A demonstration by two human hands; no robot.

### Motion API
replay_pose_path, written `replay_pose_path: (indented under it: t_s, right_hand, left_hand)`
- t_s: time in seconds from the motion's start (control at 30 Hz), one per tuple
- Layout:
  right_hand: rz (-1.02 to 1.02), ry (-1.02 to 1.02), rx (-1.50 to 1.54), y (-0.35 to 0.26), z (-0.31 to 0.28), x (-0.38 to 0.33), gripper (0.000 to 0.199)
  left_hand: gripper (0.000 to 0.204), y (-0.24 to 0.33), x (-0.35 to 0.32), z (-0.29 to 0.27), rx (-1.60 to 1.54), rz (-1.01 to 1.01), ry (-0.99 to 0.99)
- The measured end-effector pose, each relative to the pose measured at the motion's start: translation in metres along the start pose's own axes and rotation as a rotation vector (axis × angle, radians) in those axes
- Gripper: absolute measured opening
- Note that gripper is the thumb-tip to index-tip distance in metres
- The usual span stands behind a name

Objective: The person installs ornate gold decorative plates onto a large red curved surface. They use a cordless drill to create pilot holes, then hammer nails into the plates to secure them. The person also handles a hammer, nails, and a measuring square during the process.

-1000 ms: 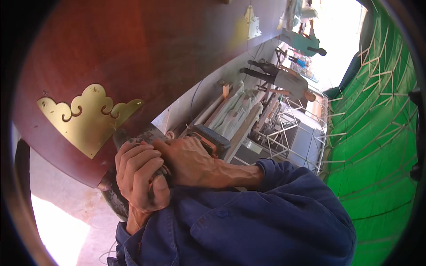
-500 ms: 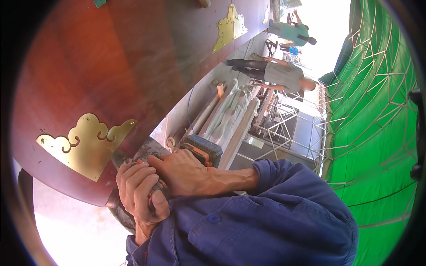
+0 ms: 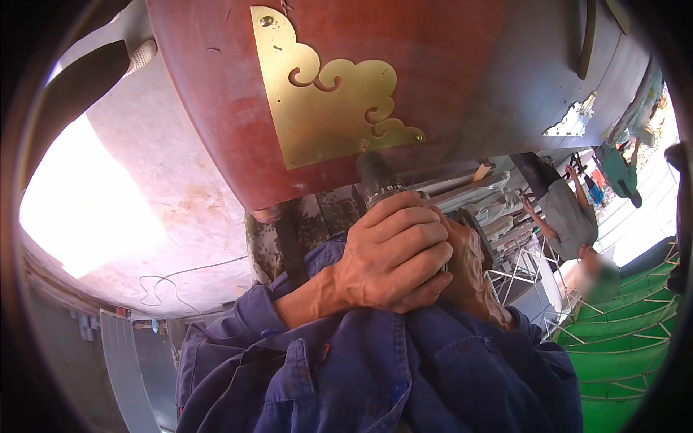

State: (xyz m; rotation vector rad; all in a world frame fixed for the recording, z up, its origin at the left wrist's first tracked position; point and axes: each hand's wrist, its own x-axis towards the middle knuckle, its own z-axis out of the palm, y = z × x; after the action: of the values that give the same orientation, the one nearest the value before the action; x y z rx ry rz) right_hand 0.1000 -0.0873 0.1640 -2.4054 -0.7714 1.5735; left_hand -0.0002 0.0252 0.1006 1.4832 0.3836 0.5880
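Observation:
A cordless drill [image 3: 376, 175] points away from my body at the lower edge of a gold-coloured, cloud-shaped metal plate [image 3: 317, 112]. Around the drill's body just behind the chuck, my left hand [image 3: 393, 252] is closed. My right hand [image 3: 468, 270] wraps the handle behind it, its fingers largely hidden. The bit end meets the plate's rim, or sits very near it; exact contact is too small to tell. Beneath the plate is a reddish-brown lacquered wooden panel [image 3: 462, 79]. A round-headed fastener [image 3: 266, 22] shows in the plate's top corner.
Another ornate plate [image 3: 574, 119] sits farther along the panel. A person in grey [image 3: 567, 213] and a person in green [image 3: 619, 173] stand at the right. Plastic-wrapped lengths [image 3: 484, 202] lie beyond my hands. A cable [image 3: 170, 278] runs along the floor at left.
My view has swung round, so the plate now appears higher and nearer the middle. The drill's front now shows against the plate's edge. Both hands stay closed on the drill.

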Motion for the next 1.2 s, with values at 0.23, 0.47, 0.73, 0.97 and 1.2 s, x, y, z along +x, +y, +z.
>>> replay_pose_path:
  t_s: [0.23, 0.47, 0.73, 0.97, 1.2]
  right_hand:
    - [0.021, -0.059, -0.065, -0.012, -0.006, 0.007, 0.034]
    - [0.046, -0.08, -0.099, -0.009, -0.002, 0.011, 0.031]
    - [0.069, -0.097, -0.063, -0.012, -0.006, 0.012, 0.031]
    - [0.04, -0.052, -0.05, -0.007, 0.002, 0.01, 0.031]
    - [0.014, -0.029, -0.105, -0.022, -0.004, 0.007, 0.03]
  left_hand:
    - [0.027, -0.003, -0.006, -0.005, 0.006, 0.004, -0.006]
    - [0.028, -0.007, -0.005, -0.008, 0.011, 0.007, 0.005]
    - [0.03, -0.008, -0.007, -0.007, 0.004, 0.008, 0.016]
    - [0.029, -0.01, -0.005, -0.009, -0.014, 0.012, 0.022]
    - [0.023, 0.001, -0.007, -0.002, 0.049, 0.032, 0.124]
